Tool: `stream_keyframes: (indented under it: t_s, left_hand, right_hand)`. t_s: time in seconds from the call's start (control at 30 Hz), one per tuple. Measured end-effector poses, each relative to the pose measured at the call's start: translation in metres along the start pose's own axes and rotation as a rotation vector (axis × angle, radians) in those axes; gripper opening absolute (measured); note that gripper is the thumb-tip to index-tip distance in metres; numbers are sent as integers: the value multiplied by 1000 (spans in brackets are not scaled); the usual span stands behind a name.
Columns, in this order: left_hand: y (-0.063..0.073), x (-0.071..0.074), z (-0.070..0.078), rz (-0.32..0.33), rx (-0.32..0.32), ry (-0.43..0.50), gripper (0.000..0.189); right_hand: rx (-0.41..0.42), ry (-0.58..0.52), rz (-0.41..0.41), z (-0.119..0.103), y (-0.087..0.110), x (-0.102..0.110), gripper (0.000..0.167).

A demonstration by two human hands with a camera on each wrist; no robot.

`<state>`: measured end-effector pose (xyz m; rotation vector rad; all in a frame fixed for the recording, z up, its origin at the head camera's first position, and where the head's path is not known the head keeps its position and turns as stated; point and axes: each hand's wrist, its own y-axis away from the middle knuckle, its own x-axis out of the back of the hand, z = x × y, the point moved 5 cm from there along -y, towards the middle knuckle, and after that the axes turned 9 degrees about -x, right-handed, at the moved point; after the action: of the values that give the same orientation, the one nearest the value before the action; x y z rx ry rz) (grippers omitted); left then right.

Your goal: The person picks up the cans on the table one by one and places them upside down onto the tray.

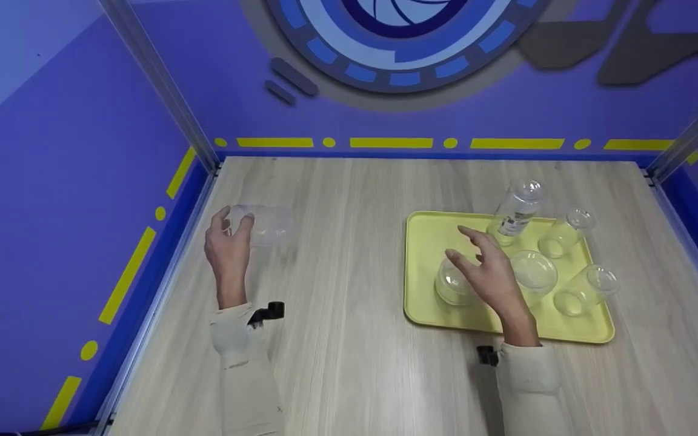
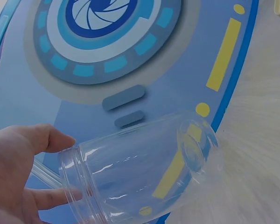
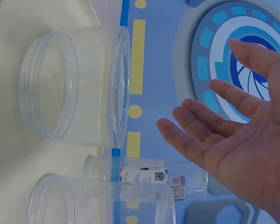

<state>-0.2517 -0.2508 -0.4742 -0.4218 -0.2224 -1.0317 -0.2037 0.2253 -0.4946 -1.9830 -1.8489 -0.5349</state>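
Note:
My left hand (image 1: 226, 245) pinches a clear plastic jar (image 1: 271, 226) between thumb and fingers at its threaded mouth. In the left wrist view the jar (image 2: 135, 168) lies sideways, base pointing away from the palm. On the right, my right hand (image 1: 492, 275) hovers over a yellow tray (image 1: 431, 236), fingers spread and holding nothing. Beneath and beside it stands a short clear jar (image 1: 452, 286); the right wrist view shows a wide jar (image 3: 91, 88) mouth down on the tray, apart from the fingers.
Also on the tray are a tall labelled jar (image 1: 514, 218), a wide jar (image 1: 534, 275) and two slimmer clear jars, one at the back right (image 1: 566, 233) and one at the front right (image 1: 584, 292). Blue panels (image 1: 161, 91) wall in the wooden table (image 1: 349, 272).

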Motion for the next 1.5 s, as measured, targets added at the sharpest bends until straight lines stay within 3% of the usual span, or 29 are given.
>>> stream_keyframes:
  t_s: [0.27, 0.63, 1.23, 1.5]
  left_hand:
    - [11, 5, -1, 34, 25, 59, 60]
    - [22, 5, -2, 59, 72, 137, 58]
    - [42, -2, 0, 65, 108, 305, 56]
    - [49, -9, 10, 61, 84, 353, 52]
  right_hand:
    - [-30, -52, -9, 0, 2, 0, 57]
    - [-82, -229, 0, -5, 4, 4, 55]
    - [-95, -279, -9, -10, 2, 4, 52]
    - [-102, -273, -29, -17, -2, 5, 55]
